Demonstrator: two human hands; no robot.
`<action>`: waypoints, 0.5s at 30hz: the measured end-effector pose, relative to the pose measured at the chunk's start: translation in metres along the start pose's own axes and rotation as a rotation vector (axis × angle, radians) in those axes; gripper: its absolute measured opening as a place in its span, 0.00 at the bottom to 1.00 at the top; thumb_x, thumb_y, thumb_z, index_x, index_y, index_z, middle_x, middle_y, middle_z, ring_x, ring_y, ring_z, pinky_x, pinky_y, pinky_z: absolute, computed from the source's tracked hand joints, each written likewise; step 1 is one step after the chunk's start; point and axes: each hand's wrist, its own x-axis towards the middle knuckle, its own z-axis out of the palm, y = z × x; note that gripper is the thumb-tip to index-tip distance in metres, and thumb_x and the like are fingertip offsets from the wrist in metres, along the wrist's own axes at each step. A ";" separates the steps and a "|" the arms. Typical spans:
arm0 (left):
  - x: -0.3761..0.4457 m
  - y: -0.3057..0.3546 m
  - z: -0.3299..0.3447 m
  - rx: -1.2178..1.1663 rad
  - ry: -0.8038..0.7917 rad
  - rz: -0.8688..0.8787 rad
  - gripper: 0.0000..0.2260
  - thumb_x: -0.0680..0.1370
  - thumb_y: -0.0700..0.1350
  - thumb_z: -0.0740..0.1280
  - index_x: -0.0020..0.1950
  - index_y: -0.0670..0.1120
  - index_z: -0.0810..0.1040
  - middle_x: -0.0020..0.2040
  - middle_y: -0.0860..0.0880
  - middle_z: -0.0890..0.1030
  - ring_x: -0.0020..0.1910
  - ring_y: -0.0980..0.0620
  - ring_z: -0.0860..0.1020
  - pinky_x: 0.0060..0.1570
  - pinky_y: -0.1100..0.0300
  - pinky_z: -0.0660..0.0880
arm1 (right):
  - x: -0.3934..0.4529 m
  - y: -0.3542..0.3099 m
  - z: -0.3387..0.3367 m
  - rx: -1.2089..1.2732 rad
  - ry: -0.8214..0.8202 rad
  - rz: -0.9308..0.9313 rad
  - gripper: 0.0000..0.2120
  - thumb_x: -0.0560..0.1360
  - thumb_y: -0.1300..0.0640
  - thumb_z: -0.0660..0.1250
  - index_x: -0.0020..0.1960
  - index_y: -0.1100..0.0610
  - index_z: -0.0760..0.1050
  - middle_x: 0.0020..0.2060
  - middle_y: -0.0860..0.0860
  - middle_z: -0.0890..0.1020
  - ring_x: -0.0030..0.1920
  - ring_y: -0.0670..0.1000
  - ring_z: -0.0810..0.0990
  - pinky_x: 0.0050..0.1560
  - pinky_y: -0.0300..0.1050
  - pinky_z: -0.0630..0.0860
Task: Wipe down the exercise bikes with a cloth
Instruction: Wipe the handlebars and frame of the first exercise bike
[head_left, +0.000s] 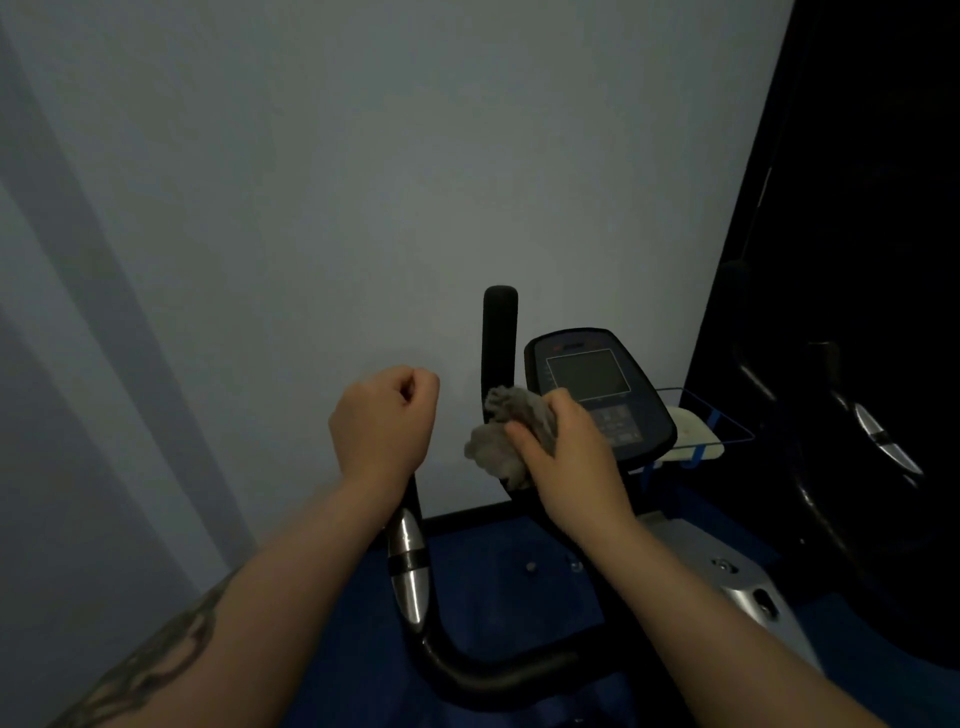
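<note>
Dim, bluish light throughout. The wall (363, 182) is brightest near its middle and darkens toward the edges, with broad soft diagonal shadow bands at left. The right side falls nearly black. Small highlights glint on the chrome grip sensor (408, 566). Detail is soft and smeary, and the wide lens bends lines at the borders

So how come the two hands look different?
The right hand grips a grey cloth against the bike's handlebar, beside the console. The left hand has no cloth; its fingers curl in a fist at the top of the left handlebar. The right hand sits lower and nearer the console than the left hand. Both are bare and reach forward.
</note>
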 end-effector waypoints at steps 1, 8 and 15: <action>0.000 0.000 0.000 0.007 0.003 0.006 0.20 0.75 0.43 0.62 0.24 0.48 0.60 0.22 0.52 0.60 0.22 0.55 0.57 0.26 0.61 0.53 | 0.004 0.002 -0.006 0.113 -0.014 0.055 0.08 0.78 0.52 0.66 0.48 0.56 0.71 0.45 0.51 0.78 0.45 0.48 0.78 0.43 0.42 0.76; 0.000 0.000 0.000 0.074 0.014 0.024 0.19 0.74 0.43 0.63 0.25 0.45 0.63 0.22 0.52 0.61 0.22 0.55 0.58 0.25 0.61 0.54 | 0.046 -0.027 0.007 0.484 0.164 0.055 0.05 0.79 0.59 0.64 0.53 0.53 0.69 0.49 0.49 0.79 0.49 0.45 0.79 0.45 0.36 0.76; 0.000 0.001 0.000 0.080 0.007 0.026 0.19 0.74 0.42 0.64 0.25 0.47 0.62 0.21 0.53 0.60 0.22 0.56 0.58 0.25 0.61 0.53 | 0.049 -0.030 -0.002 0.396 0.202 -0.031 0.07 0.79 0.59 0.65 0.47 0.49 0.69 0.46 0.52 0.79 0.48 0.50 0.80 0.47 0.46 0.79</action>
